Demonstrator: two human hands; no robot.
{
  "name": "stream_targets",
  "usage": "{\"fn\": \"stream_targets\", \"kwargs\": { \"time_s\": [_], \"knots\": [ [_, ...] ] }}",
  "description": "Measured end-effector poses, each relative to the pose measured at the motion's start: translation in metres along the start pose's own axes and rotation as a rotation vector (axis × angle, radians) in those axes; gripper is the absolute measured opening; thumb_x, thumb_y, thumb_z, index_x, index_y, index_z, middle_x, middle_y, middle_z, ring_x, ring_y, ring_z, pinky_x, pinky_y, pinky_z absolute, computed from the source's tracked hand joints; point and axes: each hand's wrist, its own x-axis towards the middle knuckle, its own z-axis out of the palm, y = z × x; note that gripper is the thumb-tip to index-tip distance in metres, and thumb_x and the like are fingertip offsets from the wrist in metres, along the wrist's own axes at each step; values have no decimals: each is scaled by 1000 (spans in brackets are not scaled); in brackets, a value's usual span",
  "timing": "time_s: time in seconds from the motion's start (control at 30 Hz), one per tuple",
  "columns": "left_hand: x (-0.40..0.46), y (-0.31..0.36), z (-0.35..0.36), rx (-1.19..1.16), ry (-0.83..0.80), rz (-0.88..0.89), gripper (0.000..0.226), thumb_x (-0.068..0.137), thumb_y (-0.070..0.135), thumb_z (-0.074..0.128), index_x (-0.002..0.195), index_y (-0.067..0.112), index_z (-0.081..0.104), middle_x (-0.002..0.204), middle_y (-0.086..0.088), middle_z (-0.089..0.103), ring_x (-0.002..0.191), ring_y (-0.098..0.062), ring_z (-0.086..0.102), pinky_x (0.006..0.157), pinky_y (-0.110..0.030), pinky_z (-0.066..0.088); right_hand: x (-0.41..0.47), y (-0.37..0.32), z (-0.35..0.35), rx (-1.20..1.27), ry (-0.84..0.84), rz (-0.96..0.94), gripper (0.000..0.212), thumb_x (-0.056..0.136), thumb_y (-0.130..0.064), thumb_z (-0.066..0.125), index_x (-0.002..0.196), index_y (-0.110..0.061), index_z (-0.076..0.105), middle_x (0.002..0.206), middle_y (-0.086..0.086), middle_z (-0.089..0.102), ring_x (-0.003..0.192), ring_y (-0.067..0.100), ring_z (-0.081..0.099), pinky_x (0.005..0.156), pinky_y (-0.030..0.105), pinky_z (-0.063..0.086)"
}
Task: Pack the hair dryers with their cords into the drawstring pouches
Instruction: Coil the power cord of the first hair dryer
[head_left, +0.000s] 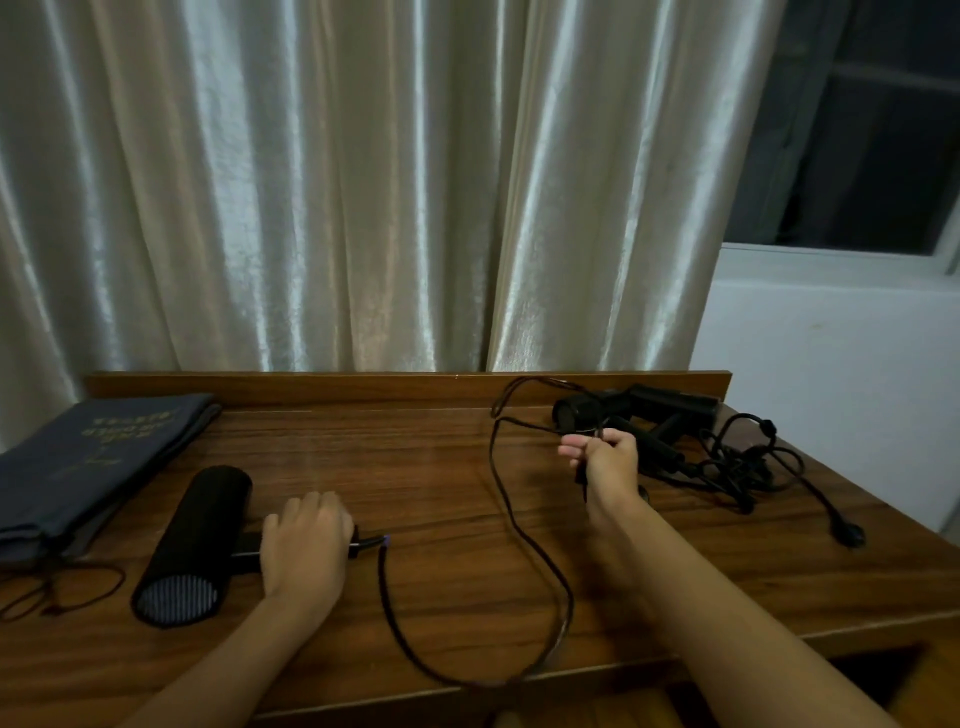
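While left hand (306, 540) clamps the hair dryer (189, 545) handle near the desk's (441, 467) front-left, right hand (605, 457) pinches its cord (511, 519), apparently coiling; pouching needs loops gathered first.

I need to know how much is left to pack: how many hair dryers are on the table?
3, as far as I can tell: one hair dryer near the left, its handle under the left hand; two dark dryers piled at the back right among tangled cords, overlapping, so the count there is uncertain.
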Motion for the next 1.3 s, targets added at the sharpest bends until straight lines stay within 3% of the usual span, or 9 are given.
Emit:
{"fn": "stream_targets", "kwargs": {
  "time_s": [0.2,0.3,0.43,0.57,0.73,0.83,0.93,1.1,1.3],
  "knots": [
    [18,9,-4,-148,88,-69,11,97,22,50,102,23,58,101,5,62,98,-16,55,86,-33,39,-2,-18,-16,-61,-56,-85,25,100,2,35,104,-16,51,88,9,73,70,12,70,53,21,46],
    [15,33,-13,-565,65,25,16,97,19,53,110,22,61,101,8,60,94,-9,53,82,-28,44,-7,-20,-14,-144,-158,-193,25,101,5,33,96,-8,53,88,16,71,66,13,68,60,22,50],
    [20,73,-34,-1142,-217,-14,26,100,26,51,124,20,60,112,6,63,103,-7,58,82,-21,49,-22,-19,-1,-268,-310,-305,26,101,6,35,94,-7,57,86,10,73,69,10,68,68,16,52],
    [20,99,-51,-1327,-263,-100,28,102,32,45,114,21,68,110,7,67,102,-2,58,77,-12,39,-35,-17,12,-301,-364,-369,25,100,5,39,95,-8,60,83,5,72,66,4,65,61,8,48],
    [6,108,-53,-1504,-318,-182,39,103,43,33,115,24,65,107,8,71,105,-8,60,87,-26,42,-40,-15,16,-346,-370,-475,26,99,-1,48,98,-21,65,82,3,69,68,6,63,65,16,51],
    [6,110,-58,-1654,-219,-418,42,104,42,31,108,18,65,95,-1,75,84,-15,64,74,-29,45,-40,-9,18,-466,-330,-591,30,98,-5,51,102,-31,65,80,-5,67,71,7,63,66,19,52],
    [13,104,-62,-1575,-109,-348,35,103,38,39,100,16,66,73,-1,71,56,-8,55,55,-22,42,-41,-2,22,-606,-320,-640,31,97,-8,53,99,-38,63,80,-12,65,77,4,62,70,20,53],
    [18,95,-64,-1314,-3,-125,25,102,17,43,96,14,67,59,0,60,50,0,51,59,-23,39,-44,3,28,-539,-423,-540,35,98,-18,55,124,-41,49,93,-12,67,85,5,67,81,35,57],
    [24,90,-65,-1428,-90,-339,27,103,21,41,94,12,65,64,0,62,51,-6,50,59,-27,42,-60,15,32,-541,-303,-766,25,93,-17,64,105,-39,62,88,-17,69,84,2,67,75,30,59]
  ]
}}
